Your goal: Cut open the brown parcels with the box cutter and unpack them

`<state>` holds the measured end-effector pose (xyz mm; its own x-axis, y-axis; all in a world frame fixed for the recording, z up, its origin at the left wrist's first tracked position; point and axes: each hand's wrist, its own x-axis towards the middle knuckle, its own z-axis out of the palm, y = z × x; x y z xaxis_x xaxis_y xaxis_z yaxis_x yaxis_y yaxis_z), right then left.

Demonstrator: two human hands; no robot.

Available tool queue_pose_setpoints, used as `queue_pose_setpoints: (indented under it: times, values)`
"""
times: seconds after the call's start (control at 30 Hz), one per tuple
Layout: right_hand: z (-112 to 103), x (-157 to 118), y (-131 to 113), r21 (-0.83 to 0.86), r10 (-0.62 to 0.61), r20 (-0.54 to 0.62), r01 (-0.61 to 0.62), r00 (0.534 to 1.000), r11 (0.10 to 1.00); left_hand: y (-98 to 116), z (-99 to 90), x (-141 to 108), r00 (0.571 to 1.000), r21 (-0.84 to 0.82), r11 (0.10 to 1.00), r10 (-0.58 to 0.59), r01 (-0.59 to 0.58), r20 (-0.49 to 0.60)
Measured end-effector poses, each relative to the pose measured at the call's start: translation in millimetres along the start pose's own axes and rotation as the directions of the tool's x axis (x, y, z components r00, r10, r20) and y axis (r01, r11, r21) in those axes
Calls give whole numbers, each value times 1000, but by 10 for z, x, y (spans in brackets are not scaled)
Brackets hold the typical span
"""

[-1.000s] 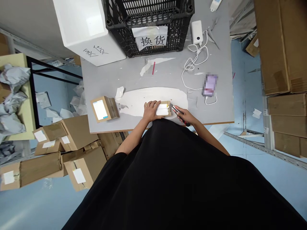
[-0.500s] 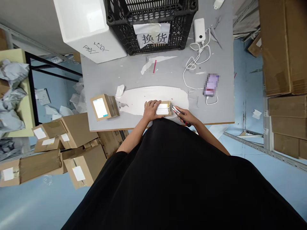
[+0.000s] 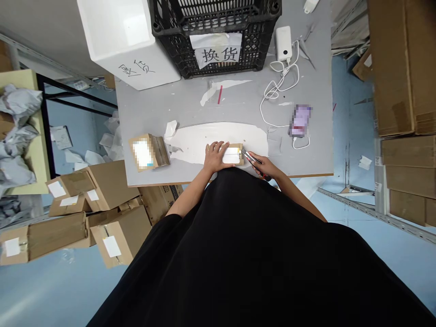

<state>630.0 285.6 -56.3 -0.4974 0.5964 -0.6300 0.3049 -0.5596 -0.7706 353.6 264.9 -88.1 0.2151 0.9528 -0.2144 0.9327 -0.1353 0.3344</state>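
A small cardboard box [image 3: 231, 155] with a white label lies at the table's near edge, in front of my body. My left hand [image 3: 214, 157] grips its left part from above, fingers over the far side and thumb along the near side. My right hand [image 3: 266, 167] is closed around a utility knife [image 3: 252, 159] with a dark and red handle. The knife's tip meets the right end of the box, where clear tape shows. Beneath the box is a torn white sheet [image 3: 190, 141] on the grey table.
Another labelled cardboard box [image 3: 159, 151] stands left on the table [image 3: 143, 109]. Behind are a white bin [image 3: 136, 68] and a black plastic crate [image 3: 218, 27]. A phone [image 3: 300, 121] with a white cable [image 3: 272, 91] lies to the right. Cartons [image 3: 112, 186] are stacked on the lower left.
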Motion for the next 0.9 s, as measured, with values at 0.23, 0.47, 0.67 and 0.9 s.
queue_pose_setpoints:
  times: [0.23, 0.47, 0.67, 0.9]
  values:
    - [-41, -42, -8, -32, 0, 30, 1, 1000, 1000, 10, -21, 8, 1000, 15, 1000, -16, 16, 25]
    - [-36, -1, -2, -44, -7, 27, 8, 1000, 999, 12, -31, 11, 999, 21, 1000, 3, -4, 40]
    - [3, 142, -35, -81, -24, 32, 26, 999, 996, 2, -16, 11, 999, 13, 1000, 21, -22, 33]
    - [-116, 47, 20, -60, 3, 84, 2, 996, 998, 1, -26, 19, 999, 18, 1000, 10, -10, 39]
